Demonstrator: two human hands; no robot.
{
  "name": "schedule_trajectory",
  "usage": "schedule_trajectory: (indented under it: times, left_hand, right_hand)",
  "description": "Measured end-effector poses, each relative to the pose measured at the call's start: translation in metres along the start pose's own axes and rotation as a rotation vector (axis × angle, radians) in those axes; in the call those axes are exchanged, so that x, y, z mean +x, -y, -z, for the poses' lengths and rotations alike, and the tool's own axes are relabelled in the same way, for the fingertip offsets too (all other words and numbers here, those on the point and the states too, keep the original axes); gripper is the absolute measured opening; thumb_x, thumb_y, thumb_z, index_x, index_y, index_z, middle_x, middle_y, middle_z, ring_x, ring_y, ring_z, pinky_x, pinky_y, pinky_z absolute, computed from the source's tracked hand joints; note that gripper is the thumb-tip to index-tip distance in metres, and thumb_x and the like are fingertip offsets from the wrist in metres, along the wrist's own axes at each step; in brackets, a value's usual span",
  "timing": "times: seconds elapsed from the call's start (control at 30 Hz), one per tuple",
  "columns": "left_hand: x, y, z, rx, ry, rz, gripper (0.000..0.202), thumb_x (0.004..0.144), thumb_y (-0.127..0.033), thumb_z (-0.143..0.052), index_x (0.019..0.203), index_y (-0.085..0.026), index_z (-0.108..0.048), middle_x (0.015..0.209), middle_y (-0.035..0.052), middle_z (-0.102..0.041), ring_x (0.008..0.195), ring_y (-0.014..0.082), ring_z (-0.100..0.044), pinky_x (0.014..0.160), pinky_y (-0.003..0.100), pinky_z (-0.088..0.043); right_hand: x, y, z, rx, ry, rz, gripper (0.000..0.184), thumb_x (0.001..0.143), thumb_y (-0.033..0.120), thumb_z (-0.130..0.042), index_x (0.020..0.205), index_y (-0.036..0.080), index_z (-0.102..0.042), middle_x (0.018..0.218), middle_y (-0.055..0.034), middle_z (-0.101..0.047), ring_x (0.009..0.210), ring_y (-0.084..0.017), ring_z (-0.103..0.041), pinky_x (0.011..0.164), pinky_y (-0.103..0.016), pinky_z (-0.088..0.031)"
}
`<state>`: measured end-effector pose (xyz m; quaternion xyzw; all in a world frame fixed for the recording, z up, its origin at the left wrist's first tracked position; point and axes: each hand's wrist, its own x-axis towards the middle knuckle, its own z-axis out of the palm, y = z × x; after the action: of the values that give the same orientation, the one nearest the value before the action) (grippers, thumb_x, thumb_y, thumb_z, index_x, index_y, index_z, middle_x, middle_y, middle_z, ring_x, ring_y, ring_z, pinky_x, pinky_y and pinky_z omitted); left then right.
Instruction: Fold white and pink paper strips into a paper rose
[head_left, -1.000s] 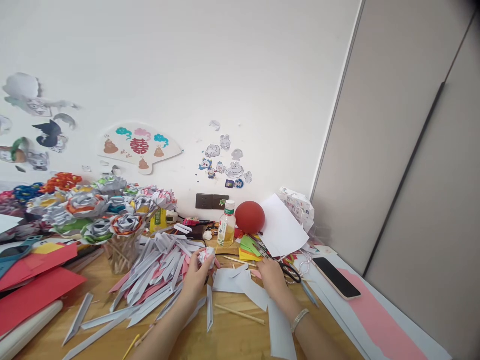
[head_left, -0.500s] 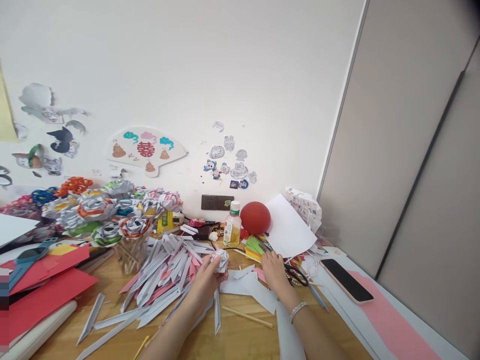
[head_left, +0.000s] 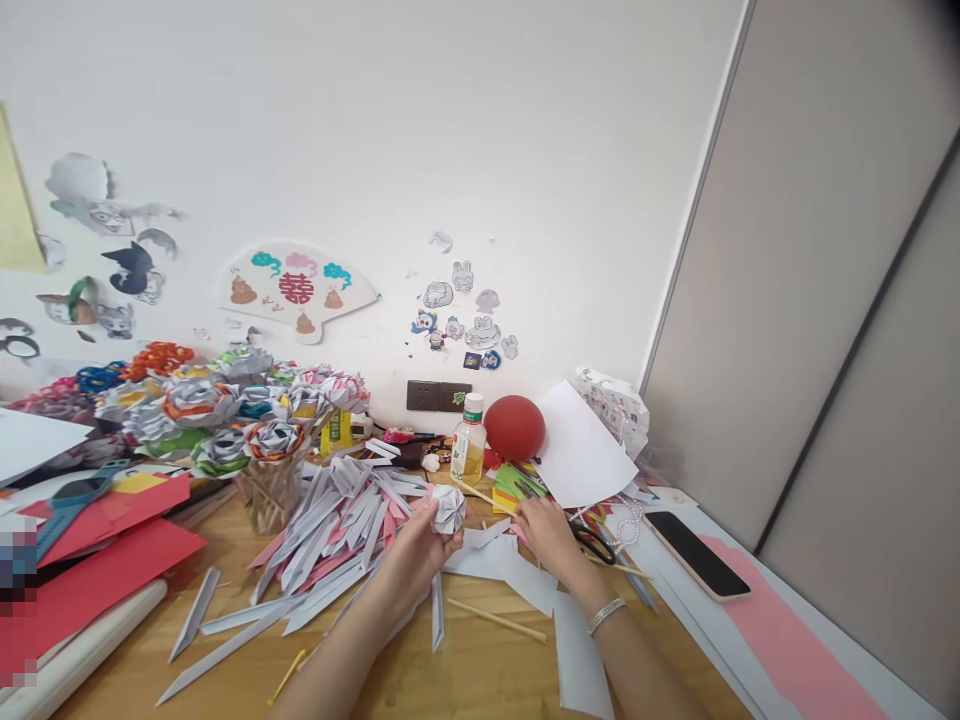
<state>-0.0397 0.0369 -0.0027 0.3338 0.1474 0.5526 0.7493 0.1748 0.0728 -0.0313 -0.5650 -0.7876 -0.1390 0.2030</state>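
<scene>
My left hand (head_left: 420, 550) is closed around a small white paper rose (head_left: 448, 507), held just above the wooden table (head_left: 480, 670). A pile of folded white and pink paper strips (head_left: 337, 530) lies just left of it. My right hand (head_left: 546, 532), with a bracelet at the wrist, rests palm down on white paper scraps (head_left: 499, 560). Its fingertips reach toward a thin wooden stick (head_left: 480, 492) and the stack of green and yellow sheets (head_left: 517, 485). The fingers look lightly curled; I cannot see anything in them. Black-handled scissors (head_left: 596, 545) lie just right of this hand.
A bunch of finished paper roses (head_left: 225, 415) stands in a holder at the left, with red sheets (head_left: 97, 560) in front. A small bottle (head_left: 470, 442), a red balloon (head_left: 514, 427) and a white sheet (head_left: 581, 445) stand at the back. A phone (head_left: 694, 555) lies at the right.
My left hand has lifted the paper rose slightly up and to the right. My right hand has slid forward toward the coloured sheets. The camera view has shifted a little.
</scene>
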Motion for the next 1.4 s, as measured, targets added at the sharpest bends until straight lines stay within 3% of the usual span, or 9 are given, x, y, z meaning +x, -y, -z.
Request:
schedule_trajectory:
  times: [0.1, 0.23, 0.33, 0.6, 0.93, 1.07, 1.17, 1.27, 1.4]
  left_hand:
    - [0.000, -0.001, 0.000, -0.035, -0.013, 0.003, 0.018, 0.078, -0.025, -0.055, 0.093, -0.015, -0.057, 0.087, 0.0075, -0.062, 0.075, 0.0161, -0.059, 0.061, 0.023, -0.046]
    - [-0.001, -0.004, -0.002, -0.079, 0.000, -0.017, 0.019, 0.077, -0.027, -0.055, 0.091, -0.015, -0.057, 0.083, 0.0078, -0.062, 0.071, 0.0158, -0.059, 0.058, 0.023, -0.045]
    - [-0.002, -0.006, -0.004, -0.098, 0.013, -0.026, 0.020, 0.077, -0.029, -0.055, 0.091, -0.014, -0.057, 0.082, 0.0079, -0.063, 0.067, 0.0135, -0.058, 0.058, 0.022, -0.045]
    - [0.000, -0.008, -0.001, -0.114, 0.021, -0.057, 0.022, 0.080, -0.033, -0.051, 0.084, -0.013, -0.059, 0.075, 0.0067, -0.061, 0.064, 0.0139, -0.056, 0.059, 0.024, -0.045]
    - [0.001, -0.007, 0.000, -0.082, 0.045, -0.077, 0.026, 0.080, -0.037, -0.050, 0.080, -0.013, -0.059, 0.069, 0.0062, -0.060, 0.061, 0.0146, -0.054, 0.057, 0.025, -0.042]
    - [0.001, -0.008, -0.001, -0.088, 0.062, -0.091, 0.026, 0.079, -0.038, -0.050, 0.081, -0.013, -0.059, 0.070, 0.0061, -0.061, 0.058, 0.0132, -0.052, 0.056, 0.024, -0.041]
    - [0.001, -0.008, -0.001, -0.085, 0.051, -0.087, 0.026, 0.079, -0.038, -0.051, 0.080, -0.013, -0.059, 0.070, 0.0060, -0.061, 0.058, 0.0131, -0.053, 0.057, 0.024, -0.041]
    - [0.001, -0.008, 0.000, -0.074, 0.038, -0.084, 0.028, 0.079, -0.039, -0.050, 0.079, -0.013, -0.059, 0.069, 0.0060, -0.061, 0.059, 0.0137, -0.054, 0.057, 0.024, -0.041]
    - [0.000, -0.009, -0.001, -0.051, 0.053, -0.078, 0.028, 0.081, -0.038, -0.048, 0.082, -0.012, -0.059, 0.072, 0.0078, -0.061, 0.060, 0.0135, -0.053, 0.058, 0.024, -0.041]
  right_hand:
    - [0.002, 0.003, 0.007, 0.077, -0.047, 0.066, 0.010, 0.081, 0.021, -0.048, 0.076, 0.021, -0.057, 0.079, -0.0032, -0.061, 0.075, -0.018, -0.054, 0.064, -0.028, -0.037]
    - [0.003, 0.013, 0.021, 0.346, -0.277, 0.091, 0.023, 0.088, 0.016, -0.033, 0.090, 0.019, -0.056, 0.083, -0.0049, -0.059, 0.077, -0.017, -0.053, 0.066, -0.028, -0.039]
    - [-0.001, 0.022, 0.037, 0.414, -0.365, 0.096, 0.023, 0.089, 0.020, -0.032, 0.096, 0.020, -0.055, 0.085, -0.0053, -0.057, 0.081, -0.018, -0.050, 0.069, -0.029, -0.038]
    - [-0.015, 0.027, 0.057, 0.183, -0.365, 0.164, 0.025, 0.088, 0.026, -0.038, 0.077, 0.019, -0.059, 0.067, -0.0028, -0.051, 0.068, -0.016, -0.043, 0.062, -0.028, -0.030]
    - [-0.016, 0.020, 0.064, 0.167, -0.429, 0.131, 0.027, 0.087, 0.025, -0.039, 0.071, 0.019, -0.060, 0.063, -0.0030, -0.052, 0.067, -0.017, -0.044, 0.062, -0.029, -0.028]
    - [-0.015, 0.020, 0.058, 0.445, -0.339, 0.070, 0.027, 0.088, 0.026, -0.036, 0.080, 0.019, -0.061, 0.073, -0.0045, -0.058, 0.072, -0.017, -0.049, 0.065, -0.028, -0.035]
    - [-0.013, 0.021, 0.051, 0.742, -0.303, -0.100, 0.027, 0.087, 0.029, -0.035, 0.092, 0.018, -0.059, 0.085, -0.0060, -0.060, 0.078, -0.018, -0.053, 0.068, -0.028, -0.040]
    - [-0.011, 0.022, 0.045, 0.957, -0.286, -0.245, 0.029, 0.086, 0.033, -0.036, 0.099, 0.019, -0.057, 0.072, -0.0031, -0.056, 0.067, -0.017, -0.051, 0.062, -0.028, -0.041]
    - [-0.009, 0.027, 0.044, 1.253, -0.265, -0.304, 0.030, 0.083, 0.037, -0.039, 0.102, 0.020, -0.053, 0.064, 0.0010, -0.047, 0.058, -0.013, -0.047, 0.058, -0.027, -0.043]
